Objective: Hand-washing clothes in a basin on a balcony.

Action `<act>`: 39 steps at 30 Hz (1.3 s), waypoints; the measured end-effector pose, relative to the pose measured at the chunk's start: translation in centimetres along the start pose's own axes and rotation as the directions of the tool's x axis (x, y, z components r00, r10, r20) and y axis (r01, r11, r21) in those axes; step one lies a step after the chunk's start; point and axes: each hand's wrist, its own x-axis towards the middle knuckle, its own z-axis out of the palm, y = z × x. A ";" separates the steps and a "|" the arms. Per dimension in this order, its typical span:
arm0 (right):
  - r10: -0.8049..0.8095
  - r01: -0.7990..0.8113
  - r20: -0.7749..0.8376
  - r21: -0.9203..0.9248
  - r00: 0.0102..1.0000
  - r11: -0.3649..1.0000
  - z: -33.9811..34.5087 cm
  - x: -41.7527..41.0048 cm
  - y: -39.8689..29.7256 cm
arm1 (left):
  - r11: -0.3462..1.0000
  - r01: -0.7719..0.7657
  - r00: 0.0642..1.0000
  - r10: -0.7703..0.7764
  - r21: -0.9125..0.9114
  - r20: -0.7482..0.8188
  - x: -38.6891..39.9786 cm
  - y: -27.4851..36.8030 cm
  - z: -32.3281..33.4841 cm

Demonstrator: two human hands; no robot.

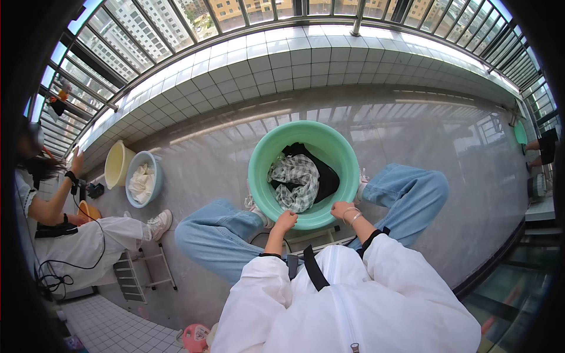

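A large green plastic basin (304, 128) stands on the floor between my knees. Inside it lie a grey-and-white checked cloth (300, 181) and a black garment (327, 178), bunched together. My left hand (288, 219) grips the near rim of the basin, left of its middle. On the same rim, farther right, my right hand (343, 211) is closed; a bracelet circles that wrist. Both hands keep to the edge, apart from the cloth. Whether the bottom of the basin holds water cannot be told.
At left stand a pale blue basin (161, 194) with white cloth, a yellow bucket (117, 165) and an orange container (89, 211). A seated person (53, 207) is beside a metal step stool (139, 276). A tiled ledge (282, 70) runs ahead; a pink jug (195, 337) sits behind left.
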 end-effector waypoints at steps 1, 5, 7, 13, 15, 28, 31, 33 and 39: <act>-0.009 0.009 -0.002 0.063 1.000 0.998 -0.2 0.2 -0.1 | 0.992 0.010 0.998 -0.018 0.124 0.067 0.3 -0.7 -0.7; -0.044 0.044 -0.002 0.172 0.999 0.984 -0.5 1.0 -0.3 | 0.928 -0.005 0.989 -0.050 0.373 0.138 -0.2 -1.4 -1.2; -0.069 0.071 -0.017 0.207 0.997 0.976 0.0 1.4 -0.1 | 0.910 -0.030 0.988 -0.037 0.414 0.152 -0.2 -0.4 -1.0; -0.174 0.184 -0.059 0.273 0.983 0.944 1.1 2.6 0.0 | 0.988 -0.039 0.999 0.039 0.148 0.006 -0.1 -0.8 -0.8; -0.150 0.172 -0.097 0.302 0.984 0.938 1.6 2.9 0.3 | 0.935 -0.049 0.995 0.075 0.352 -0.059 -0.7 -0.8 -0.8; -0.192 0.226 -0.138 0.304 0.972 0.925 2.0 2.4 0.1 | 0.967 -0.016 0.999 0.003 0.256 0.048 1.6 -2.4 -0.7; -0.164 0.220 -0.182 0.351 0.970 0.910 2.1 3.0 0.5 | 0.981 -0.011 0.998 0.000 0.196 0.060 2.3 -3.1 -0.4; -0.144 0.199 -0.179 0.347 0.973 0.916 2.1 3.1 0.7 | 0.976 -0.001 0.996 -0.017 0.219 0.082 2.5 -3.2 -0.4; -0.004 0.060 -0.165 0.339 0.986 0.939 1.4 2.2 -0.6 | 0.958 0.001 0.996 -0.026 0.287 0.085 1.6 -2.2 -0.4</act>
